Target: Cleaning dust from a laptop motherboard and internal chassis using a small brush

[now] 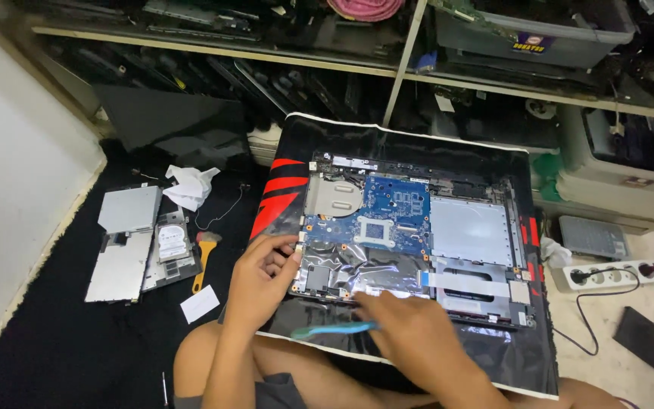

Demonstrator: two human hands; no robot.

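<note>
Your laptop point(410, 235) lies opened on the black-and-red mat point(493, 356), at the centre of the view just beyond your knees; its cover is already off, so the blue board point(387, 216), the copper-grey heat plate point(333, 195), the silver tray point(469, 229) at 3 o'clock of the board and the white ribbon cable point(467, 282) all lie bare; I judge the opening-up done and the work inside under way, with the board not yet lifted out.

Your left hand point(263, 280) rests at the laptop's 9 o'clock edge, fingers curled together and touching the frame; whether they pinch anything small I cannot tell. Your right hand point(410, 329) sits at the 6 o'clock edge, fingers closed around a light blue tool point(327, 329) whose tip points toward 9 o'clock; the hand is blurred.

Counted: one laptop, one mat, one blue tool, two hands.

Out at 9 o'clock on the dark carpet: two grey panels point(126, 235), one hard drive point(172, 241), one small brush point(204, 257), one crumpled tissue point(191, 185), one white card point(200, 304). At 3 o'clock on the floor: one power strip point(607, 274). At 12 o'clock, shelves point(213, 49) packed with dark parts, too cluttered to count.
</note>
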